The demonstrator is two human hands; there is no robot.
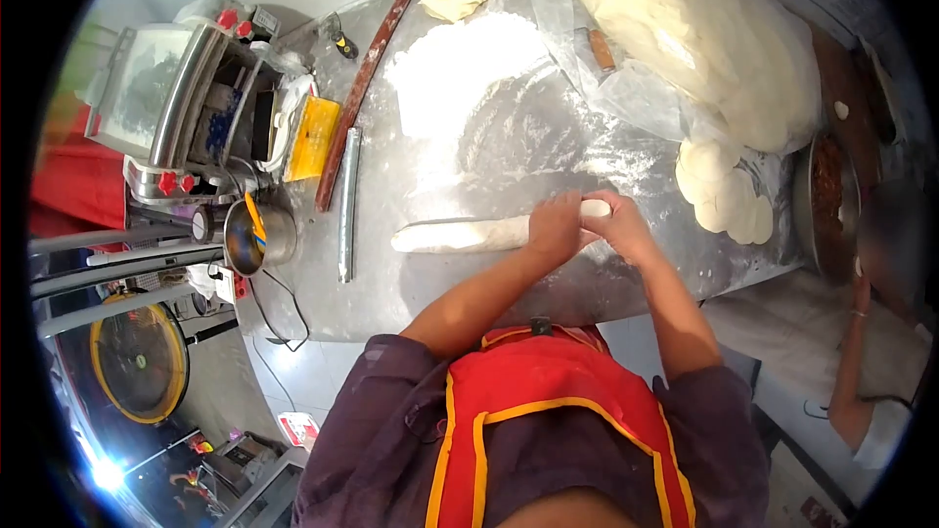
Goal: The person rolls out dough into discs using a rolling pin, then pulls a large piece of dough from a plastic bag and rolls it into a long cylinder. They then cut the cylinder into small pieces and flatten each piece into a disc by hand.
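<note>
A long roll of white dough (460,236) lies across the metal table. My left hand (556,228) is closed around the roll near its right end. Just to the right, my right hand (616,225) has its fingers bent around the end piece of dough (594,207), whose pale round face shows between the two hands. The hands are close together, and the fingertips under the dough are partly hidden. White flour (469,78) is spread on the table beyond the roll.
Flat dough rounds (719,191) and a large bagged dough mass (704,49) are at the right. A wooden rod (367,93), metal rod (349,205), pot (276,237) and machine (176,98) stand left. Another person's arm (854,362) shows at the far right beside a filling bowl (829,196).
</note>
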